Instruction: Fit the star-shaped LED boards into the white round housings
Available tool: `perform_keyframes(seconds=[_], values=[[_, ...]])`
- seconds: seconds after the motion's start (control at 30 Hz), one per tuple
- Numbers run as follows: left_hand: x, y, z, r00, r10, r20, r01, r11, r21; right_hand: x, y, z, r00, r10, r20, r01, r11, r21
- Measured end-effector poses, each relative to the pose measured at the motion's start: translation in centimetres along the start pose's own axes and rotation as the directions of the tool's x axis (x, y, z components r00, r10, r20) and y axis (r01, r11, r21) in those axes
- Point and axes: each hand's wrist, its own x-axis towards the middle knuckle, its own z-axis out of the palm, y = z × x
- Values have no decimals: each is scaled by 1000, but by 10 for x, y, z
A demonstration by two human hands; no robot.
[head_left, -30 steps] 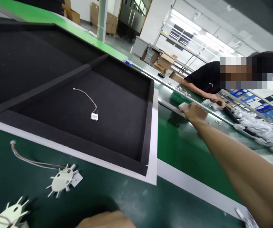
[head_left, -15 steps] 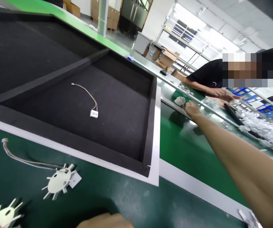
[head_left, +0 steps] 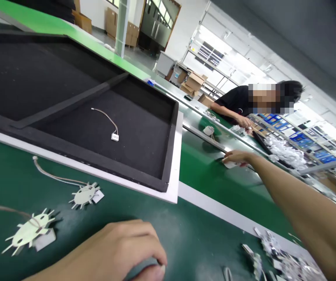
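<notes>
Compared with half a second ago, more of the left hand (head_left: 129, 248) shows, and the right hand (head_left: 239, 157) is farther from the corded white piece (head_left: 209, 130), now at another white piece (head_left: 230, 165). On the near side of the black tray (head_left: 144, 144), the left hand is over the green table (head_left: 191, 242); its fingers curl toward the thumb, and I cannot tell whether the tips meet or hold anything. Also on the tray's near side lie a white spoked disc (head_left: 29, 232) and, closer to the tray, a second spoked disc (head_left: 84, 196). Right of the tray's near corner is a heap of small parts (head_left: 287, 259). Inside the tray lies a small white block (head_left: 114, 137). Beyond the tray's right edge, the right hand's fingers bend over the other white piece and appear to touch it; I cannot tell whether they close on it. The corded white piece lies nearer the tray's right wall than that hand. Farther off, well right of the tray, a co-worker (head_left: 234, 98) leans forward near a white mound (head_left: 287, 153).
</notes>
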Motion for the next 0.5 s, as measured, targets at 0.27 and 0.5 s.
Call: perform_keyframes(seconds=[0.27,0.5], values=[[-9,17,-2,996,-90,-9,90,996,7,-69,-73,-28,994,-88,68,85,995,48],[-12,12,-6,998,-66,26,57,966,251,-184,-197,-2,959,-282,-22,280,958,-57]])
